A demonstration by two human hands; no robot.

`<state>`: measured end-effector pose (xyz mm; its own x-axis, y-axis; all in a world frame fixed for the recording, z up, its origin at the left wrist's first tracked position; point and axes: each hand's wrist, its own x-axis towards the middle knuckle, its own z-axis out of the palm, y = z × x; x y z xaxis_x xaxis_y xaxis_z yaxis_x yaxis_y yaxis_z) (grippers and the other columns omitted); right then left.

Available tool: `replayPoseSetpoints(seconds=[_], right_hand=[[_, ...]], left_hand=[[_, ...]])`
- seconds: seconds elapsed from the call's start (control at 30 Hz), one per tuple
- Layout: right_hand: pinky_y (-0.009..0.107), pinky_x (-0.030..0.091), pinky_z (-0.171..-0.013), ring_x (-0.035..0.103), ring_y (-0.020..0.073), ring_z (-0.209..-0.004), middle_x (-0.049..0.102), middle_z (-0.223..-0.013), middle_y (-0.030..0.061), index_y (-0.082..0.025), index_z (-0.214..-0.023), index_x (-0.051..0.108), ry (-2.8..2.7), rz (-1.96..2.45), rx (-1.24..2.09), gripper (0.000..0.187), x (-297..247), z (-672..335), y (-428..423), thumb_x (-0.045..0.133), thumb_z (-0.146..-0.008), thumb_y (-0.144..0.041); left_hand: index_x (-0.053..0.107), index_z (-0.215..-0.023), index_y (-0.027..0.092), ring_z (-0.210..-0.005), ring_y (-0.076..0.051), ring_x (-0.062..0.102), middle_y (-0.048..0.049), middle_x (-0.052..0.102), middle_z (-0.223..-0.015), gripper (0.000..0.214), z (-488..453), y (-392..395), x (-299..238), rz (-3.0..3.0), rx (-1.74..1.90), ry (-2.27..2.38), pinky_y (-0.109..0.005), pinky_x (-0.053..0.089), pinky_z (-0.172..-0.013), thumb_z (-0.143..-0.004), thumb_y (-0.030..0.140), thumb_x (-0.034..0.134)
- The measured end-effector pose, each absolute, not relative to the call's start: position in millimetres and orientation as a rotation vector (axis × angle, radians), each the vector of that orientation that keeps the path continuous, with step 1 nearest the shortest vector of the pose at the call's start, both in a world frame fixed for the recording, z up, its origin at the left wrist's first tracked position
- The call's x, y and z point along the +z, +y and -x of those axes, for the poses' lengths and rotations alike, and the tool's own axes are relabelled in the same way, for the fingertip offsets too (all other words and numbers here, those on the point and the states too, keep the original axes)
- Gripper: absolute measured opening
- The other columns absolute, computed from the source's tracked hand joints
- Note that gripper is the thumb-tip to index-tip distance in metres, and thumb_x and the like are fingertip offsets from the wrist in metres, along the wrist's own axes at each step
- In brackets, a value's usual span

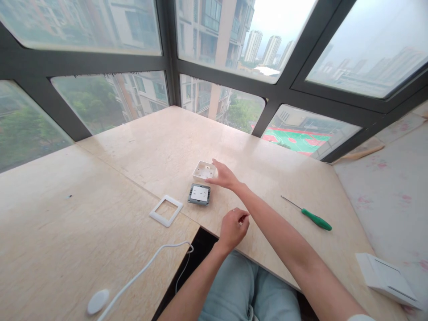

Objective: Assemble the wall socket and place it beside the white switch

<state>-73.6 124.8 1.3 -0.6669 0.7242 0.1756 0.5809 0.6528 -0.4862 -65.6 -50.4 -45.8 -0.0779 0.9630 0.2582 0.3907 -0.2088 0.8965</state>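
Observation:
My right hand (224,174) reaches forward, thumb and fingers around the right end of a white socket back box (203,170), which lies with its open side up. Just in front of the box is a socket module (199,194), with a white face and a grey frame. A white square faceplate frame (166,211) lies flat to its left. Nearer to me, my left hand (235,228) is closed, fingers curled above the table edge; whatever it may hold is hidden.
A green-handled screwdriver (316,218) lies to the right on the wooden table (110,196). A white cable (143,267) and a round white disc (98,302) are at front left. A white box-like object (388,278) stands by the right wall. Windows enclose the far side.

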Motion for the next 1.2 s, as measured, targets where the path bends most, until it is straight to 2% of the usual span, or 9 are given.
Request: replayPoseSetpoints(seconds=[0.1,0.5,0.6,0.7,0.97,1.2], right_hand=[[0.051,0.035,-0.112,0.045,0.0353,-0.135,0.047,-0.146,0.0241,-0.008,-0.149,0.032,-2.463,0.985,0.513,0.099,8,34,120,0.08,-0.07,-0.043],[0.054,0.042,-0.109,0.052,0.0316,-0.13,0.048,-0.147,0.0155,-0.023,-0.153,0.026,-2.188,1.225,0.585,0.096,15,-179,26,0.077,-0.075,-0.043],[0.055,0.041,-0.111,0.047,0.0321,-0.135,0.048,-0.148,0.0144,-0.024,-0.152,0.028,-2.158,1.256,0.613,0.092,5,-213,-3,0.077,-0.076,-0.041],[0.055,0.04,-0.112,0.043,0.0322,-0.139,0.047,-0.148,0.0137,-0.025,-0.151,0.032,-2.112,1.258,0.655,0.088,-7,-235,-25,0.076,-0.076,-0.038],[0.054,0.041,-0.111,0.042,0.0314,-0.139,0.045,-0.149,0.0147,-0.025,-0.15,0.034,-1.965,1.286,0.734,0.084,-30,-258,-46,0.075,-0.077,-0.036],[0.056,0.037,-0.112,0.037,0.0325,-0.142,0.039,-0.153,0.0144,-0.027,-0.151,0.031,-1.951,1.253,0.782,0.084,-44,-261,-48,0.072,-0.079,-0.042]], left_hand=[[0.069,-0.089,0.019,-0.072,-0.015,0.059,-0.0023,0.066,-0.077,0.017,67,-51,-46,-1.617,1.284,1.444,-0.028,0.045,-0.07,-0.084,0.014,0.054],[0.07,-0.089,0.019,-0.077,-0.016,0.066,-0.0038,0.071,-0.084,0.016,74,-48,-44,-1.612,1.303,1.396,-0.028,0.051,-0.071,-0.087,0.022,0.055],[0.071,-0.089,0.019,-0.078,-0.016,0.067,-0.004,0.072,-0.085,0.017,74,-47,-44,-1.618,1.292,1.412,-0.028,0.052,-0.071,-0.087,0.026,0.055],[0.071,-0.089,0.02,-0.078,-0.017,0.067,-0.0038,0.072,-0.085,0.018,74,-46,-42,-1.625,1.279,1.439,-0.028,0.053,-0.071,-0.087,0.028,0.056],[0.072,-0.088,0.021,-0.076,-0.018,0.068,-0.0031,0.073,-0.085,0.02,73,-45,-41,-1.664,1.234,1.538,-0.03,0.055,-0.071,-0.085,0.034,0.057],[0.072,-0.088,0.021,-0.078,-0.018,0.068,-0.0033,0.073,-0.086,0.021,71,-45,-41,-1.692,1.204,1.591,-0.03,0.054,-0.073,-0.085,0.036,0.057]])
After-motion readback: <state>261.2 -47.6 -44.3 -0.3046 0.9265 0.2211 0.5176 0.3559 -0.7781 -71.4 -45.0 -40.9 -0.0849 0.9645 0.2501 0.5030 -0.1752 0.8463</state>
